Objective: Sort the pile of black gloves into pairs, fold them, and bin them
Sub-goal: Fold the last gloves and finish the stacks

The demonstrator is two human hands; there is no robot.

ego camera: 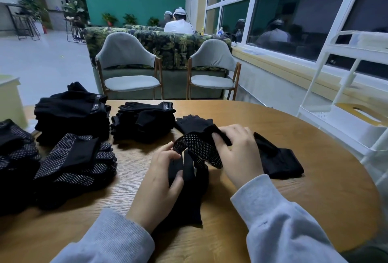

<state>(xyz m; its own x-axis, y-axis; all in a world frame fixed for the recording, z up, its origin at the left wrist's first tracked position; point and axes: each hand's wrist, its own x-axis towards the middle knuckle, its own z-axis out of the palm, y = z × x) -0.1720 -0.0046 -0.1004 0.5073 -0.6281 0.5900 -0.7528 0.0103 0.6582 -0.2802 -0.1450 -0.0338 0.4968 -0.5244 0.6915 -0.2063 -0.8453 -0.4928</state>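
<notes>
Gloves, all black, lie in several heaps on the round wooden table point(273, 126). From the head camera, the left hand point(159, 180) lies on a plain black glove point(189, 195) stretched flat toward the table's near edge, its thumb curled against the cloth and its fingertips touching the lower edge of a white-dotted glove point(197, 149). The right hand point(237, 153) pinches that dotted glove's cuff, holding it raised and folded over just above the plain one. Just right of this hand a folded black piece point(281, 161) lies on the wood. To the left are two stacks of plain gloves point(71, 113) point(144, 119) and, nearer, dotted heaps point(75, 164). A white wire rack point(346, 86) stands at the right.
</notes>
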